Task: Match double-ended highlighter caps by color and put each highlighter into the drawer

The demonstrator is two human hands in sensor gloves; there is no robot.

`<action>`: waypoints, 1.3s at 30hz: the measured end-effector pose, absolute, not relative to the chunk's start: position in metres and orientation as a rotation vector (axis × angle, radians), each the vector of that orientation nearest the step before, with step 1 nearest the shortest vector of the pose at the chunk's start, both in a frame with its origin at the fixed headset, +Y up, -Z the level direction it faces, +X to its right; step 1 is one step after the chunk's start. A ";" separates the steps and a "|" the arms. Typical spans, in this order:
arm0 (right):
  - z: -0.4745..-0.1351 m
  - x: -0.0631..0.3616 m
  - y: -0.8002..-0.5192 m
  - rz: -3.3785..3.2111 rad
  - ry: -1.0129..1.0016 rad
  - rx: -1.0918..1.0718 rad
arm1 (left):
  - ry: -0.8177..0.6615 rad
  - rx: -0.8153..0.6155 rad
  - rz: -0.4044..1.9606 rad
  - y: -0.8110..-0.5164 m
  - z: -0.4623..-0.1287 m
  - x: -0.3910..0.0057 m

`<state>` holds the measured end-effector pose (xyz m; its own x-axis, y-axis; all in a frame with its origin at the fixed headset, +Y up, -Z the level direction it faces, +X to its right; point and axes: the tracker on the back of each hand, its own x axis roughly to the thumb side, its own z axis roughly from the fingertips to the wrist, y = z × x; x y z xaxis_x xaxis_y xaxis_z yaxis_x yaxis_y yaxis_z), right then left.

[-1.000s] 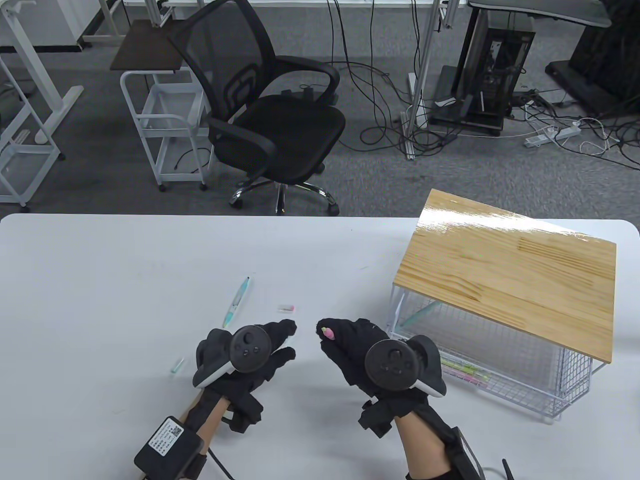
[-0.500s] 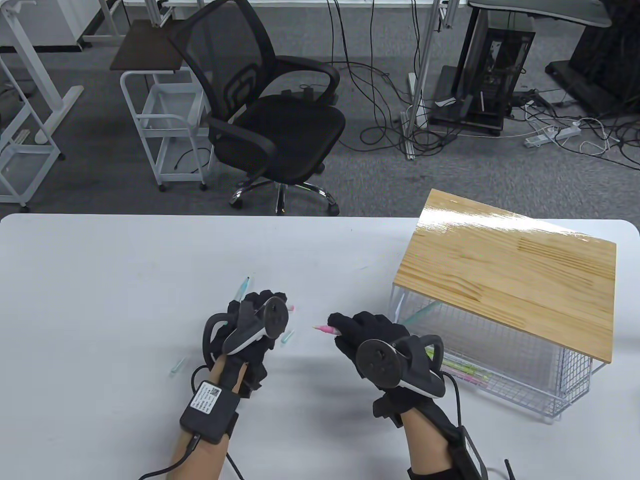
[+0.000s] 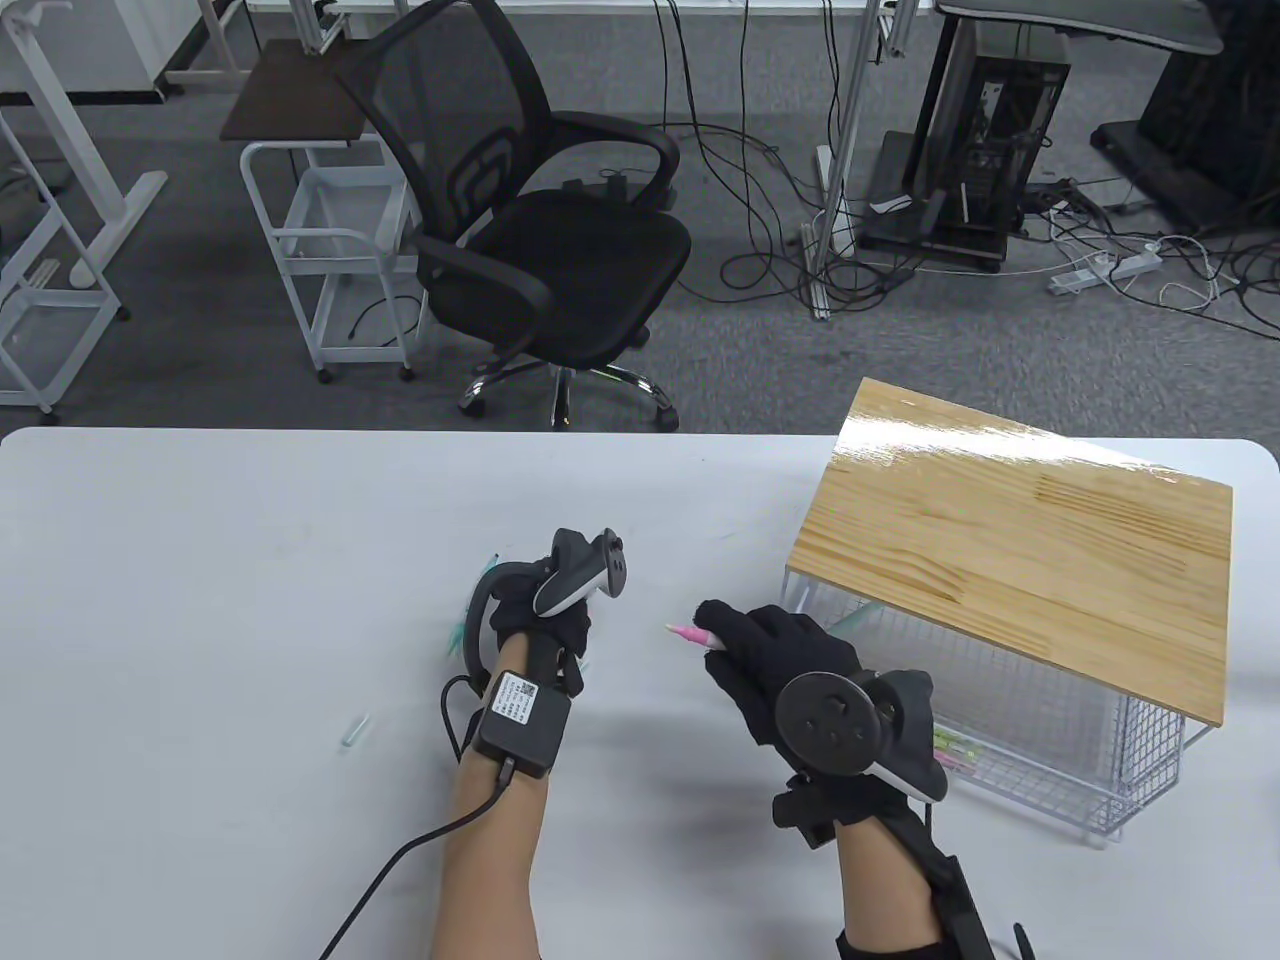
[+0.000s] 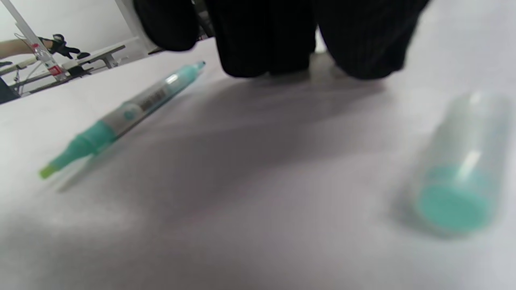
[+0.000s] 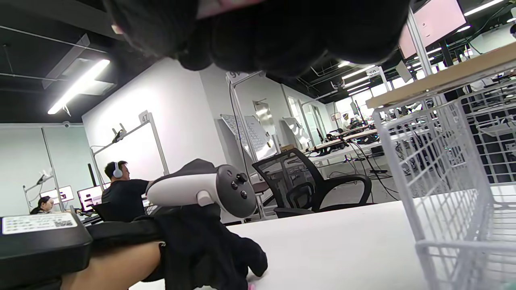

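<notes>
My right hand point(image 3: 722, 632) grips a pink highlighter point(image 3: 686, 633), whose uncapped tip points left above the table. My left hand point(image 3: 548, 615) has turned palm down, its fingers curled onto the table where a small pink cap point(image 5: 250, 286) just peeks out at the fingertips point(image 4: 264, 56). An uncapped teal highlighter point(image 4: 129, 110) lies just left of that hand, mostly hidden in the table view. One teal cap point(image 4: 459, 169) lies close behind the left hand, another teal cap point(image 3: 352, 730) further left. The wire drawer point(image 3: 1000, 700) stands open beside my right hand.
A wooden top point(image 3: 1020, 540) covers the wire drawer unit at the table's right. Several capped highlighters point(image 3: 950, 745) lie inside the drawer. An office chair point(image 3: 540, 230) stands beyond the table's far edge.
My left hand moved forward and rolled over onto the pink cap's spot, covering it and much of the teal highlighter. My right hand drifted right with the pink highlighter, its tip now showing more.
</notes>
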<state>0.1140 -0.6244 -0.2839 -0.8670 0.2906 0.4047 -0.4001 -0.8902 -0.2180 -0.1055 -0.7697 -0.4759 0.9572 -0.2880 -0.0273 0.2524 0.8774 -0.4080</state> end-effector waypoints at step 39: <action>-0.283 0.078 -0.638 2.877 -0.317 0.620 | -0.342 0.241 0.088 -0.646 -0.297 -0.163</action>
<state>0.0775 -0.6377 -0.2834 -0.8964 0.1312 0.4234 -0.2203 -0.9608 -0.1686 -0.1626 -0.6464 -0.2969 0.9387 0.0447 0.3418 -0.1256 0.9677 0.2186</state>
